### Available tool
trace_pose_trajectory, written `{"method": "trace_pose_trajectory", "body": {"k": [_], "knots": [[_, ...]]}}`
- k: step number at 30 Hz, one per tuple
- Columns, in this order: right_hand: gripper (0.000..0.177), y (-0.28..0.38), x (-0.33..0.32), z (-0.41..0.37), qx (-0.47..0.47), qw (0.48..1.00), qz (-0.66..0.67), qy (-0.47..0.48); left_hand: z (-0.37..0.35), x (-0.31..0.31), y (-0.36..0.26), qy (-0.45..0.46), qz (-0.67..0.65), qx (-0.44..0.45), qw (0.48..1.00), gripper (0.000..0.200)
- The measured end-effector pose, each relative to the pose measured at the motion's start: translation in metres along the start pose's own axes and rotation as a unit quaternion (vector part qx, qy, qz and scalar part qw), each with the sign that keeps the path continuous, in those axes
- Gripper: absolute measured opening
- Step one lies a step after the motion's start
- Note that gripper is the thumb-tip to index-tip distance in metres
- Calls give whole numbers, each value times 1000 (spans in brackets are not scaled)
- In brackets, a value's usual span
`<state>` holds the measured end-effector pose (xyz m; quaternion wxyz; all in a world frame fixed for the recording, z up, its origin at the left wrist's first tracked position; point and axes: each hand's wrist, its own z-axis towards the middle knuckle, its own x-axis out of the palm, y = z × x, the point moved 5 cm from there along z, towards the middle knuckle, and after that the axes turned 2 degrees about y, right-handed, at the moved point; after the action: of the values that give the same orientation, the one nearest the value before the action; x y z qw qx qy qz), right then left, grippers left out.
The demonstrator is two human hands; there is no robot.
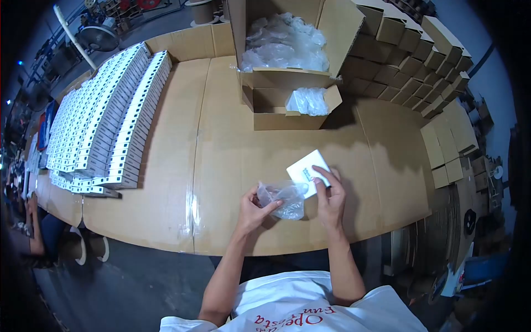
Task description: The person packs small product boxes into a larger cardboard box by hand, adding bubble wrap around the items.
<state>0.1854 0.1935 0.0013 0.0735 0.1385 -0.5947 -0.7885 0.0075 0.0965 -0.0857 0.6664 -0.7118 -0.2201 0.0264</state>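
Note:
My left hand (255, 212) pinches a clear plastic bag (289, 203) near the front edge of the table. In my right hand (331, 198) is a small white box (305, 167) with blue print on its face, fingers on its right side. The box is tilted, and its lower left corner meets the mouth of the bag. Beyond the hands stands an open cardboard carton (287, 122) with a bagged item (307, 102) in its right end.
A large open carton (345, 25) of clear plastic bags (285, 43) stands behind the small carton. Rows of white boxes (105, 119) are stacked at left, brown cartons (406, 61) at right. Another person's arm (36, 227) shows at far left.

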Motion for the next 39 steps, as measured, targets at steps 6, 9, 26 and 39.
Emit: {"method": "trace_pose_trajectory", "body": {"k": [6, 9, 26, 39], "knots": [[56, 20, -9, 15, -63, 988, 112, -86, 1, -1, 2, -4, -4, -2, 1000, 44], [57, 17, -2, 22, -64, 985, 148, -67, -1, 0, 3, 0, 2, -10, 1000, 47], [42, -1, 19, 34, -33, 973, 218, 65, -2, -1, -2, 20, -13, 10, 1000, 49], [41, -6, 21, 35, -20, 955, 286, 72, -6, 3, -14, -3, 39, -35, 999, 48]]}}
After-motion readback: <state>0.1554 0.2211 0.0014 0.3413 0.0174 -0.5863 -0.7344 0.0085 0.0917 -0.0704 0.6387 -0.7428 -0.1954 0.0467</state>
